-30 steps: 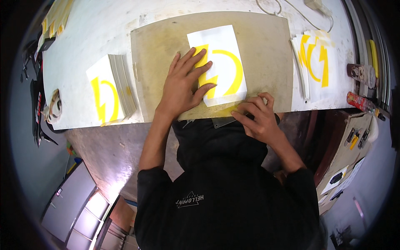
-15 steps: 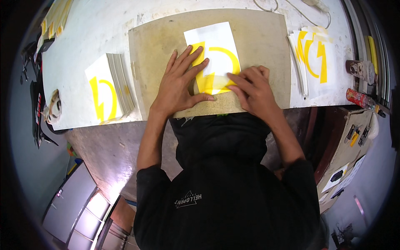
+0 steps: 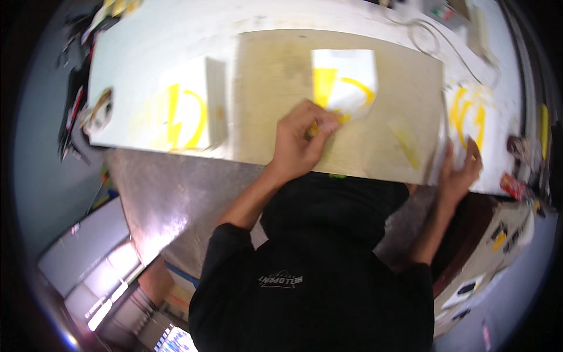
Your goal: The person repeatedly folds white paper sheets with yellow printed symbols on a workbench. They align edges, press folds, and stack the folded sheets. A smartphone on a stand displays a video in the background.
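Note:
Over the middle of the tan board (image 3: 275, 76), my left hand (image 3: 302, 141) is closed, thumb and fingers pinching the near edge of a white sheet (image 3: 346, 64) with a yellow bolt and curve on it. That sheet is bent up toward the hand. My right hand (image 3: 460, 176) is at the near end of the right-hand stack of similar sheets (image 3: 469, 111). Its thumb and fingers are apart, and I cannot make out any sheet between them. A faint yellow strip (image 3: 406, 144) shows on the board between the hands. Motion blurs the picture.
Left of the board stands a thick stack of white sheets with yellow marks (image 3: 190, 117). A roll of tape (image 3: 102, 108) lies near the table's left end. A cable (image 3: 422, 35) curls at the back right. A red bottle (image 3: 513, 186) is at the right edge.
My left hand has gone from lying flat beside the sheet to pinching its near edge. My right hand has left the sheet and moved right to the stack. The view has shifted.

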`<state>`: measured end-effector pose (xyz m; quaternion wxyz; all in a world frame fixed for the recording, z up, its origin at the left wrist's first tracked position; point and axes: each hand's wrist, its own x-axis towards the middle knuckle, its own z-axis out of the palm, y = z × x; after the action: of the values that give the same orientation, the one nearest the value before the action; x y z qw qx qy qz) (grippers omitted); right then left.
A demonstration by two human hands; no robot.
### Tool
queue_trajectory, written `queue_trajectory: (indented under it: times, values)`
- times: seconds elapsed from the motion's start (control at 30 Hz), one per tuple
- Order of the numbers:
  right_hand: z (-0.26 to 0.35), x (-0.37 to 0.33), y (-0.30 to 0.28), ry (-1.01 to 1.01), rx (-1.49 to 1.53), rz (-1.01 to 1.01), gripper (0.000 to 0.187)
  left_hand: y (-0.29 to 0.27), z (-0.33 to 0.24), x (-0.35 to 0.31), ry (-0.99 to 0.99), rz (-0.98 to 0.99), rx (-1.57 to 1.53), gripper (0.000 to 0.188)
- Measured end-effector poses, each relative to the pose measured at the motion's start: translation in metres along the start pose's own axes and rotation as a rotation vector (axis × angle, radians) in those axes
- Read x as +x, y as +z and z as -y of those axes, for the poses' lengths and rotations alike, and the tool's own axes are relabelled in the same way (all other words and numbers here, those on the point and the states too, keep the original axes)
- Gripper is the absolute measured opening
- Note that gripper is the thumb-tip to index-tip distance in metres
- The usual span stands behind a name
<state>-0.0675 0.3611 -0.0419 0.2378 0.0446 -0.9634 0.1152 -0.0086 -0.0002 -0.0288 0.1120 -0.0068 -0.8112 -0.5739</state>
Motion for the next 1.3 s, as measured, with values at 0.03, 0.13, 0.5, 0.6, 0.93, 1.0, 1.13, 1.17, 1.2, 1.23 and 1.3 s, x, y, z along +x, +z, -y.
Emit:
queue_trajectory:
  times: [0.03,0.13,0.5,0.6,0.93,1.0,1.13,1.17,1.2,1.23,1.3]
  values:
    - [-0.003,0.006,-0.003,-0.003,0.033,0.054,0.037,-0.015,-0.001,0.004,-0.142,-0.188,-0.231,0.023]
    - [-0.011,0.007,-0.010,-0.029,0.012,0.140,0.031,-0.067,-0.018,0.009,-0.059,-0.586,-0.516,0.014]
    - [-0.007,0.009,-0.009,0.001,0.002,0.182,0.012,-0.210,-0.019,-0.053,-0.071,-0.017,0.867,0.024]
    - [-0.010,0.009,-0.015,0.111,0.088,0.193,0.012,-0.212,-0.018,-0.060,-0.103,-0.028,0.794,0.020]
    - [0.086,-0.005,-0.035,-0.279,0.293,0.004,0.017,-0.085,-0.013,-0.063,-0.040,-0.171,-0.013,0.034]
    - [0.117,-0.022,-0.023,-0.449,0.483,0.128,0.023,-0.035,-0.026,-0.035,-0.270,-0.166,-0.635,0.037]
    - [0.145,-0.036,-0.019,-0.522,0.619,0.322,0.033,-0.005,-0.001,-0.011,-0.492,-0.053,-0.774,0.038]
    - [0.145,-0.036,-0.020,-0.411,0.663,0.318,0.036,-0.009,0.009,-0.015,-0.507,-0.022,-0.638,0.039]
    - [0.144,-0.034,-0.020,-0.303,0.710,0.312,0.040,-0.014,0.014,-0.017,-0.519,0.003,-0.500,0.040]
    - [0.135,-0.036,-0.012,-0.185,0.726,0.213,0.045,-0.018,0.012,-0.021,-0.483,-0.012,-0.553,0.033]
    - [0.129,-0.030,-0.002,0.281,1.014,0.314,0.044,-0.026,0.010,-0.029,-0.452,-0.028,-0.634,0.032]
